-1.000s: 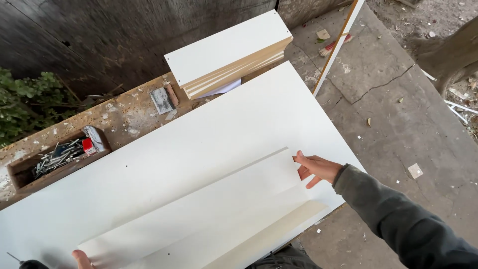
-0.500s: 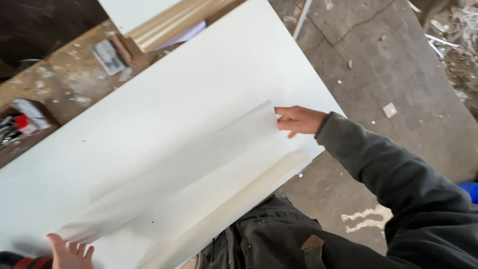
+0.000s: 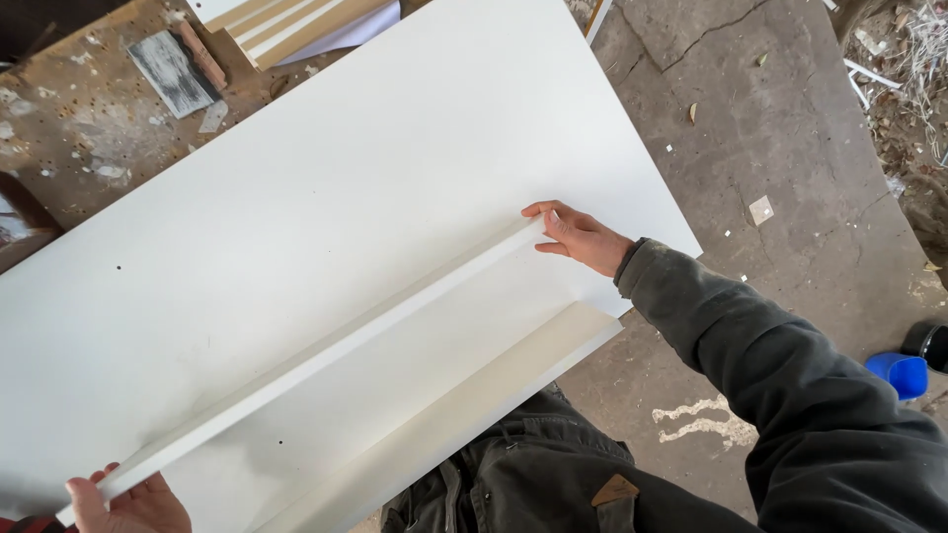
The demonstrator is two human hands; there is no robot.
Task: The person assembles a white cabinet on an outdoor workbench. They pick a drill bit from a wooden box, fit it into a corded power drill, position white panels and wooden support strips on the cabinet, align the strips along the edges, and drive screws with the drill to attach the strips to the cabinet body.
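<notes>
A long narrow white board [image 3: 326,355] stands on its edge, tilted, on a large white panel [image 3: 326,188] lying across a workbench. My right hand [image 3: 578,235] grips its far right end. At the bottom left corner my left hand [image 3: 128,505] holds the other end, partly cut off by the frame edge. A second white strip [image 3: 464,410] lies along the large panel's near edge, just in front of my dark jacket.
The dusty wooden workbench [image 3: 89,128] shows at the upper left with a sanding block [image 3: 173,69] and a stack of white boards [image 3: 286,25]. Cracked concrete floor [image 3: 780,148] lies to the right, with a blue container [image 3: 901,373] and debris at the far right.
The view has dropped lower and closer to the panel. The narrow board has been raised onto its edge, with both hands still at its ends.
</notes>
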